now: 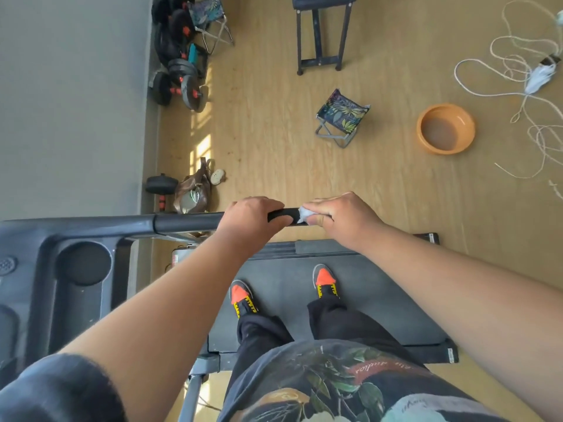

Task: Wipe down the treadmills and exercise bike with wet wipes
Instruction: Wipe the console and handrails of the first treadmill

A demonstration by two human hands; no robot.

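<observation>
handrail (pixel 185 222): matt black, foam-like grip under my fingers
wipe (pixel 304 214): crumpled white cloth-like sheet
belt (pixel 304 300): matt dark rubber
floor (pixel 274 147): smooth wood-look boards
bowl (pixel 426 141): glossy orange plastic

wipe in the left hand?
No, the white wipe is pinched in the right hand; the left hand grips the handrail bare.
</observation>
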